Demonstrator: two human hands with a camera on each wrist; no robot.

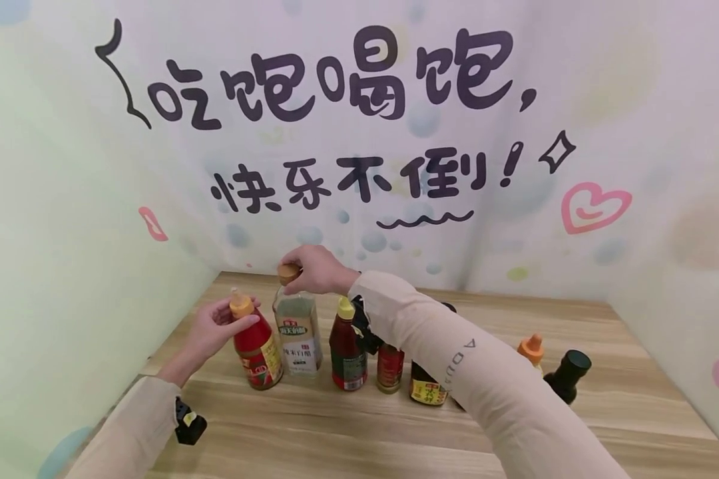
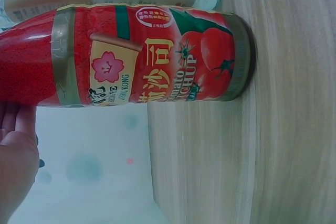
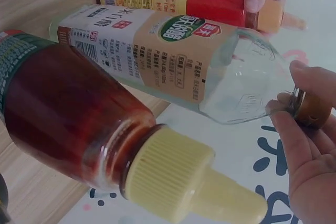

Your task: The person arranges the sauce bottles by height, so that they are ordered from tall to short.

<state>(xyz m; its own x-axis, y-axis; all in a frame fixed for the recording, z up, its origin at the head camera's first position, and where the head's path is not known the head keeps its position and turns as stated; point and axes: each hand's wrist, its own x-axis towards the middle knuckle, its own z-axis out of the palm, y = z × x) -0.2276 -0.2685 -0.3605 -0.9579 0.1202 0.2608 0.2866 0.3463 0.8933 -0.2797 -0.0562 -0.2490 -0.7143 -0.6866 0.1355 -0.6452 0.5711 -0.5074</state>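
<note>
Near the table's left side, my left hand [image 1: 218, 324] holds the ketchup bottle [image 1: 257, 356] just below its orange nozzle cap, thumb in front and fingers behind. The bottle stands on the table, its tomato label filling much of the left wrist view. Immediately right of it is a clear glass vinegar bottle [image 1: 299, 339], upright with a tan and white label. My right hand [image 1: 320, 269] pinches that bottle's brown cap [image 3: 315, 109] between thumb and fingers. The cap sits at the bottle's mouth; whether it is loose I cannot tell.
A dark red sauce bottle [image 1: 349, 352] with a yellow nozzle stands right of the vinegar. Beyond it come a small red bottle [image 1: 389, 369] and a yellow-labelled bottle [image 1: 428, 389]. My right sleeve partly hides an orange-capped bottle [image 1: 532, 349] and a black-capped bottle [image 1: 569, 374]. A printed curtain [image 1: 359, 246] hangs behind.
</note>
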